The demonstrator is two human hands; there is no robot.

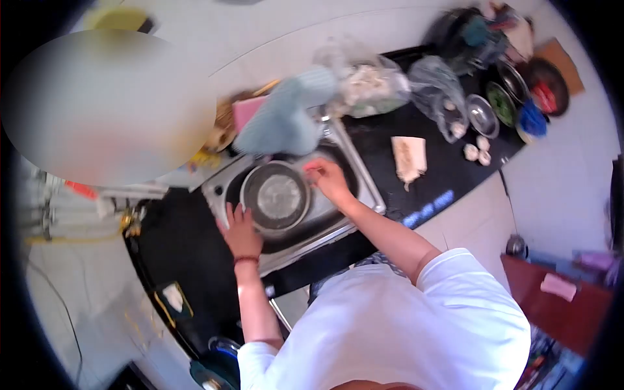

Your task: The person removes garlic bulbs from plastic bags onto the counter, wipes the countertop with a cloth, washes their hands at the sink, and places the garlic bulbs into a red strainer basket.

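A round metal pan [276,195] sits in the steel sink [361,182]. At its lower left rim is my left hand [242,233], fingers spread against the outside, a reddish band round the wrist. Just right of the pan, my right hand [325,179] is closed on a small pink-red item, too small to name. Behind the sink the faucet [325,127] shows partly, next to a light blue cloth [286,114] that hangs over the sink's back edge.
On the black counter [455,175] right of the sink lies a whitish piece [410,156] with brown marks. Beyond it are white round items [481,151], a steel bowl [481,117] and plastic bags [439,91]. A filled clear bag [370,88] stands behind the sink.
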